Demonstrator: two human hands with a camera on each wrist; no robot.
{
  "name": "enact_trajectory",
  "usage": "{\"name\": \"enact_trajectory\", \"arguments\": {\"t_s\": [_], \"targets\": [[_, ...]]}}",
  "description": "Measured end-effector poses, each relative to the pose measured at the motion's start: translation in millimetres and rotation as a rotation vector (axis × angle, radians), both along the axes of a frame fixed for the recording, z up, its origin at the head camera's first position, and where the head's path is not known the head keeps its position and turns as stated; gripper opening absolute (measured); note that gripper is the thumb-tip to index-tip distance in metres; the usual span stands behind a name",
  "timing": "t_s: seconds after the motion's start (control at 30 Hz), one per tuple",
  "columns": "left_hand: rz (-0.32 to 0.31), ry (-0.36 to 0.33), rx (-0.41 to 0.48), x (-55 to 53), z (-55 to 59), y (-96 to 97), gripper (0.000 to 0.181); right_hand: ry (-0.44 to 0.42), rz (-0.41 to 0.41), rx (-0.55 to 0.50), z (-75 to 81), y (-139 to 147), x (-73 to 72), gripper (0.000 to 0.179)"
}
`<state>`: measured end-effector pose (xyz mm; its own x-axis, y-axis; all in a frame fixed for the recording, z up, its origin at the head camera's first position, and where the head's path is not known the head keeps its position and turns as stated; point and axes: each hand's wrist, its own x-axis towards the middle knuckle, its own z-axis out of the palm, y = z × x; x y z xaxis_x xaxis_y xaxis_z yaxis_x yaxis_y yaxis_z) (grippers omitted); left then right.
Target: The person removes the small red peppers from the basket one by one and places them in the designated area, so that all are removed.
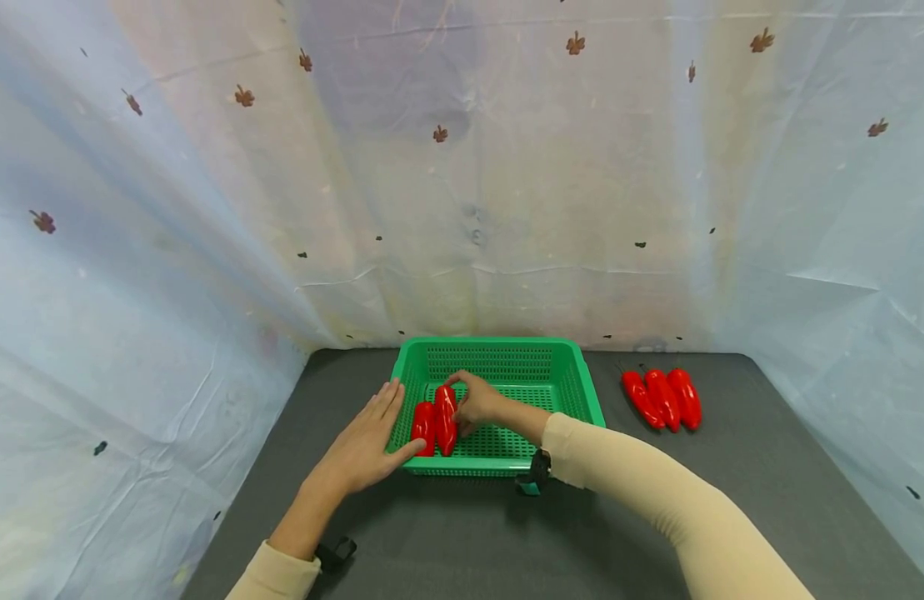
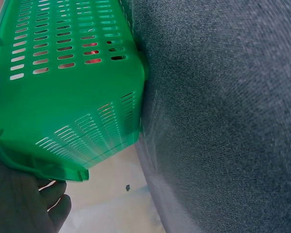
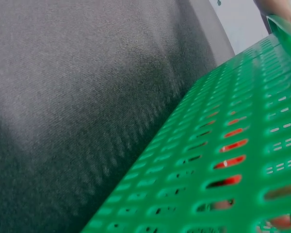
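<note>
A green plastic basket [image 1: 499,463] with slotted walls stands on the table. Two glossy red chili peppers lie side by side at its left end, the left pepper [image 1: 423,429] beside the right pepper [image 1: 446,421]. My right hand [image 1: 476,402] reaches over the front rim and grips the right pepper, index finger at its far tip and thumb along its side. At the basket's left front corner, my left hand [image 1: 364,437] rests on the rim with fingers straight. Through the slots in the right wrist view, red pepper [image 3: 230,161] shows in parts.
Three more red chili peppers [image 1: 662,400] lie together on the dark grey table [image 1: 462,533], right of the basket. Behind and beside the table hangs a pale sheet [image 1: 521,208] with small leaf marks.
</note>
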<state>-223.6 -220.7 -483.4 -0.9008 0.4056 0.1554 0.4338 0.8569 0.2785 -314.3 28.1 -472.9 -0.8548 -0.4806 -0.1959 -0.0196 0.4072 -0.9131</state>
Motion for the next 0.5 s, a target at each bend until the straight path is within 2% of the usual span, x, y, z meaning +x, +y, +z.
{"name": "enact_trajectory", "arguments": {"t_s": [0.27, 0.5], "targets": [[0.016, -0.023, -0.01, -1.8, 0.9, -0.2, 0.106, 0.011, -0.056, -0.07, 14.9, 8.1, 3.9, 0.07], [0.016, -0.032, 0.001, -2.0, 0.5, 0.9, 0.107, 0.022, -0.058, -0.134, 24.5, 23.7, 4.2, 0.068]]}}
